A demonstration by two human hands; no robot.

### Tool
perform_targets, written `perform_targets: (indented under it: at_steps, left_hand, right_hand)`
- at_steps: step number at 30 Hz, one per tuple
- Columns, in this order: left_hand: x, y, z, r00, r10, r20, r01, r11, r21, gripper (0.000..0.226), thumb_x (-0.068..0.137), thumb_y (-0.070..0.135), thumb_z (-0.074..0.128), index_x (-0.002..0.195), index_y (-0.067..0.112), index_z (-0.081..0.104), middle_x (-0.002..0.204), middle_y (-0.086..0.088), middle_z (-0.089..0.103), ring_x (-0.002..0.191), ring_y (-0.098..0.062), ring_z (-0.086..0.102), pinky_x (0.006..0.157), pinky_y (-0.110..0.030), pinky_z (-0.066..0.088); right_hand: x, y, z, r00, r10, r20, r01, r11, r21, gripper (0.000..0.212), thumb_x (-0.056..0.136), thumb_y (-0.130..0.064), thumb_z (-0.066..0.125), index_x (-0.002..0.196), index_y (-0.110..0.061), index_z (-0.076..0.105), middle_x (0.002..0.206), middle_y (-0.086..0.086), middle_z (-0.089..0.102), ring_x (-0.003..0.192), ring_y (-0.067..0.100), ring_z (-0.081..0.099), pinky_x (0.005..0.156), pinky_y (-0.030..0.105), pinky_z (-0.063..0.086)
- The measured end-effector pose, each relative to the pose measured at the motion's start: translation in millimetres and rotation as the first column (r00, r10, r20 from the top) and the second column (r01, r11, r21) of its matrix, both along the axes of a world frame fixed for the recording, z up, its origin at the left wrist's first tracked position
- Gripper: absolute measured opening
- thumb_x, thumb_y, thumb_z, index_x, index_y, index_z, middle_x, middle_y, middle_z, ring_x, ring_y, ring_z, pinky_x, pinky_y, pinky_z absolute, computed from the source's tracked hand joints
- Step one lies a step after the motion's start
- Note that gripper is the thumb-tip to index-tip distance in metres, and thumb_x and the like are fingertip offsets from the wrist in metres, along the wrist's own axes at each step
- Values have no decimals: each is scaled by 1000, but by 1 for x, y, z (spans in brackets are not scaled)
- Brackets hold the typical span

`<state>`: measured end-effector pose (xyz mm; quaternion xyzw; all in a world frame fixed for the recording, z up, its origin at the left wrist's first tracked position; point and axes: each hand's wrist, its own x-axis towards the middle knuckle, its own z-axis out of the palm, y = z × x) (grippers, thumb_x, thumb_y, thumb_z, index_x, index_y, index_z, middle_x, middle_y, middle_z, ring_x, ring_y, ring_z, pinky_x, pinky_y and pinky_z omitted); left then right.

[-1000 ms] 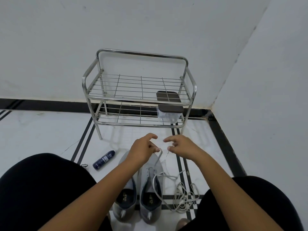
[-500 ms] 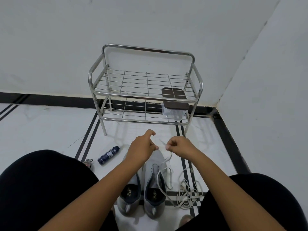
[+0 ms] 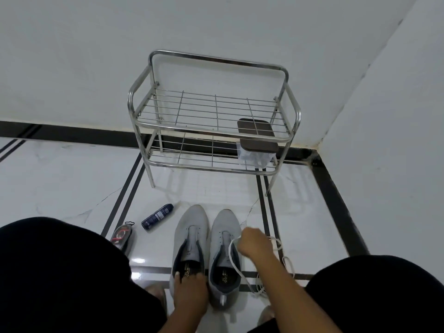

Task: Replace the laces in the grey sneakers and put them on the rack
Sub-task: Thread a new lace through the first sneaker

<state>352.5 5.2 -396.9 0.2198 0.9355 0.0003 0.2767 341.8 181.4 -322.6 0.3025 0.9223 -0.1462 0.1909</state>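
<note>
I'm looking into a corner where two plain white walls [image 3: 216, 25] meet. A black skirting band [image 3: 72, 134] runs along their foot. The floor [image 3: 60, 179] is glossy white tile crossed by thin black inlay lines [image 3: 131, 179], and it catches soft, even reflections near my knees.

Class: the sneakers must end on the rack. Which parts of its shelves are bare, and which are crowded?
The rack's top shelf is bare across its whole grid. The lower shelf is bare from its left end to the brown-lidded container, which crowds the right end. The grey sneakers are on the floor.
</note>
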Motion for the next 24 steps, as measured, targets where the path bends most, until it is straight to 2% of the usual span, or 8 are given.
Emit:
perform_targets:
  at_steps: [2,7,9,11,13,17,20,24]
  left_hand:
    - [-2,-3,0,998,-65,-12,65,998,-20,36,97,15,31,130,15,44,133,-6,54,125,-22,49,117,-43,11]
    - [-10,-10,-3,993,-113,19,114,993,-15,31,97,15,31,123,13,47,126,-8,59,118,-27,55,112,-39,23]
    - [-8,-10,0,993,-117,16,118,993,-28,30,97,15,32,122,13,48,124,-8,61,116,-27,56,111,-39,24]
    - [-9,-9,0,993,-117,18,118,993,-29,30,97,15,32,122,14,48,123,-8,62,115,-27,57,109,-38,27]
    - [-9,-6,2,992,-115,46,117,992,-41,30,97,17,34,122,14,50,124,-8,61,115,-27,57,103,-36,33]
    - [-12,2,15,993,118,-12,-116,990,84,28,97,29,40,115,17,59,118,-4,62,108,-23,60,87,-33,47]
    - [-24,-4,20,967,206,-151,-180,969,171,31,93,25,43,124,23,48,129,-1,47,117,-21,47,87,-31,44]
    - [-22,-18,12,982,185,48,-186,982,18,35,95,15,46,130,16,51,142,-5,33,124,-22,45,98,-33,43]
  right_hand:
    - [22,-20,-35,999,-25,39,26,999,-27,23,92,-29,55,107,-14,63,110,5,65,102,24,63,76,28,47]
    - [39,-28,-60,998,-1,62,-4,997,83,25,95,-11,44,114,-13,61,116,6,64,107,23,63,83,30,50]
    - [31,-12,-54,987,-161,25,161,987,17,24,94,-15,47,112,-12,61,113,7,64,103,25,64,80,31,51]
    - [25,9,-42,921,-384,-69,383,923,-30,22,95,-20,50,110,-10,63,109,8,65,98,25,64,72,30,50]
    - [26,23,-36,851,-506,-142,507,861,-33,27,96,-28,55,111,-8,64,111,10,65,100,28,64,70,31,48]
    - [33,3,-46,934,-357,1,356,931,-81,40,91,-46,56,108,-10,62,110,8,65,99,26,62,73,29,46]
    - [41,-22,-65,985,-147,93,155,984,-87,36,90,-45,58,107,-13,60,108,5,65,101,24,63,77,30,48]
    - [52,-26,-74,978,-129,163,138,990,-42,25,95,-18,47,117,-15,57,122,5,61,112,23,60,86,31,49]
